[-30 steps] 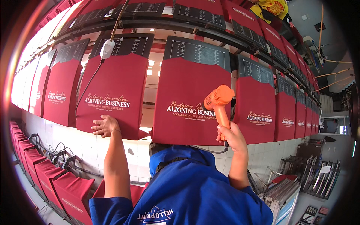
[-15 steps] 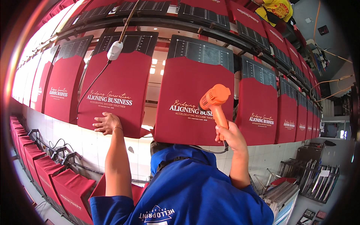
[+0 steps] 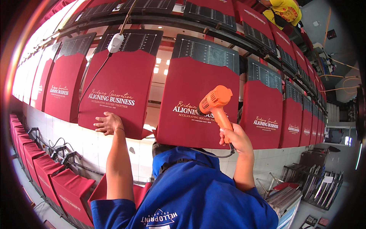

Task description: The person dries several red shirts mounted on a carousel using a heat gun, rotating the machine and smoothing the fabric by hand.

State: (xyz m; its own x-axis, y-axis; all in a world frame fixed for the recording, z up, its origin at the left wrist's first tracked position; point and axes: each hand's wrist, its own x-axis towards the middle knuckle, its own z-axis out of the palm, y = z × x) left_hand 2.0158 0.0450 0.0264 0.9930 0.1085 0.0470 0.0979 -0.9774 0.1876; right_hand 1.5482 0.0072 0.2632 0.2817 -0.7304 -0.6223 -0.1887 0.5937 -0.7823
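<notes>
My right hand grips the handle of an orange heat gun. Its dark nozzle points left and hangs over the white and gold print of a maroon shirt, which is stretched on a dark board with white ruler marks. The gun's black cord loops down from the handle. My left hand lies with fingers spread on the lower part of another printed maroon shirt, just below its lettering. A white power socket with a dark cable hangs over that shirt's board.
Rows of maroon shirts on boards stretch right and left, with more behind a black rail. Another shirt row stands at lower left. A person in yellow is at far right. Stacked frames lie lower right.
The heat gun's nozzle has shifted slightly left over the print, and the gun has tilted a little. My left hand stays on its shirt. The whole view has moved slightly.
</notes>
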